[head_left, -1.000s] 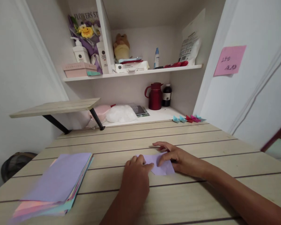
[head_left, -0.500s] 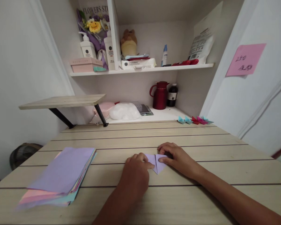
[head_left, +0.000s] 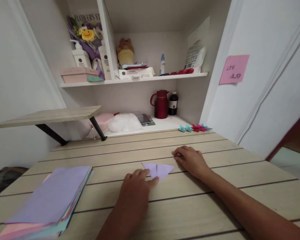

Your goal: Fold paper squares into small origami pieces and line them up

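Note:
A folded piece of light purple paper [head_left: 162,170] lies on the wooden table, wide at the top with a point toward me and a crease down its middle. My left hand [head_left: 137,186] holds it at its left and lower edges, with thumb and forefinger on the paper. To the right, apart from the paper, my right hand [head_left: 191,160] rests on the table, fingers loosely bent and holding nothing. A stack of coloured paper [head_left: 52,195], purple sheet on top, lies left of my left hand.
Several small folded paper shapes [head_left: 195,128], blue, red and pink, stand along the table's back edge. A raised wooden shelf [head_left: 52,115] on black legs is at back left. Behind the table are a red jug [head_left: 161,105], a dark bottle [head_left: 173,104] and a white bag [head_left: 125,122].
My right hand has let go of the paper and moved off to its right. The paper's upper part now shows wider. The view has turned a little to the right.

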Motion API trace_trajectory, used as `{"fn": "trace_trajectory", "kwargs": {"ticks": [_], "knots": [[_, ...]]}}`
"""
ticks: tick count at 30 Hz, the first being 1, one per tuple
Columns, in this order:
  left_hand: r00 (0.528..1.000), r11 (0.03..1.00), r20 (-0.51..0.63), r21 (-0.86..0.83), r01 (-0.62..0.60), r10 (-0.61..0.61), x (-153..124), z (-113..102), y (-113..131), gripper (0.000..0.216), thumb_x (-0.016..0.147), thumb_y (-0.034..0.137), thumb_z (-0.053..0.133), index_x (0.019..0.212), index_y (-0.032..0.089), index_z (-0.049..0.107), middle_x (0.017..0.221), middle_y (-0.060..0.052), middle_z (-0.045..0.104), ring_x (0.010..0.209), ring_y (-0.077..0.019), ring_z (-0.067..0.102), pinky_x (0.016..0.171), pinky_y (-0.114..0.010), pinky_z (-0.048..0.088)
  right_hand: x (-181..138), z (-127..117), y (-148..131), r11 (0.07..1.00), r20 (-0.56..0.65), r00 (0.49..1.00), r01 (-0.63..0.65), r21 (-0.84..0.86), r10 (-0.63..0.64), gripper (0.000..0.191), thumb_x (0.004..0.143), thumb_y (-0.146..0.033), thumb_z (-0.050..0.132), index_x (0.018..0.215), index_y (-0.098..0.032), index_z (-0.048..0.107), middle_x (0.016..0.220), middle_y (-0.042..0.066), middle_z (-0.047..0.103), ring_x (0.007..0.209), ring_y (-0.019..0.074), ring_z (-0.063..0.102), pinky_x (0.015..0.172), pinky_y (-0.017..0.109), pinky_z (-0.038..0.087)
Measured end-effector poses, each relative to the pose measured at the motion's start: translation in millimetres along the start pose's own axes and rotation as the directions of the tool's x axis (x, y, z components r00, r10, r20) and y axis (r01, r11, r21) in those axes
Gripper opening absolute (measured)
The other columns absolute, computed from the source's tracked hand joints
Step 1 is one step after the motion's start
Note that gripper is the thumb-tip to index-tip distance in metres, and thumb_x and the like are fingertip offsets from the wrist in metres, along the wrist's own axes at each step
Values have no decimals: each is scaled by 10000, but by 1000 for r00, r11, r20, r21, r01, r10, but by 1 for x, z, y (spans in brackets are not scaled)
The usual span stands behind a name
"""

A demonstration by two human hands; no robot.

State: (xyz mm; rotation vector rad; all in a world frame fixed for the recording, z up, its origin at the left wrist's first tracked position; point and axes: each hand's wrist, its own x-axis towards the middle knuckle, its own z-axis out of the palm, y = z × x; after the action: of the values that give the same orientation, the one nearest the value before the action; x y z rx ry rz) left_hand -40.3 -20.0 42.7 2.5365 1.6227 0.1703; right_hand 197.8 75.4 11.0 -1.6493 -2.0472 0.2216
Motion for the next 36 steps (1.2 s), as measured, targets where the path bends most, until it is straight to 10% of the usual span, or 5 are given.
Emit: {"fn": "trace_trajectory", "kwargs": {"ticks": [5,11,22,28,36], "knots": [[1000,1000,16,-13,-5,5,-1,1,1,607,729,104,485,1284,336,567,1403,-108,502,1244,-332,456,919,-504,374,-7,2,-17,994,95,992,78,77,-85,394,953,-420,329,969,-280,697,1018,37,690,953,241,582,821,376,383],[998,994,-55,-106,27,-33,4,9,-1,513,789,139,474,1235,351,612,1393,-117,514,1214,-334,489,918,-503,367,-12,17,-54,992,129,985,105,74,-114,326,721,-418,673,1013,-272,678,1073,59,655,1015,284,536,857,417,344],[940,921,-254,-368,124,-228,12,20,-10,455,752,56,435,1001,276,746,1315,-116,571,1164,-298,555,930,-444,399,-8,27,-44,859,203,979,-82,506,-27,152,646,-295,694,656,-212,568,683,-17,595,692,175,530,650,281,373],[807,580,-288,-810,81,-516,23,31,-10,434,789,281,576,1197,132,577,1145,-164,635,923,-263,650,800,-361,484,-10,27,-51,568,175,984,-117,815,-47,291,667,-363,703,644,-202,462,590,-60,462,561,110,399,541,240,298],[816,99,-172,-985,-141,-551,33,38,0,205,629,307,735,749,150,680,678,-66,706,660,-206,659,658,-287,499,-22,25,-62,524,60,997,-32,851,-38,260,700,-327,688,671,-197,464,629,-52,460,612,122,416,575,244,327]]}}
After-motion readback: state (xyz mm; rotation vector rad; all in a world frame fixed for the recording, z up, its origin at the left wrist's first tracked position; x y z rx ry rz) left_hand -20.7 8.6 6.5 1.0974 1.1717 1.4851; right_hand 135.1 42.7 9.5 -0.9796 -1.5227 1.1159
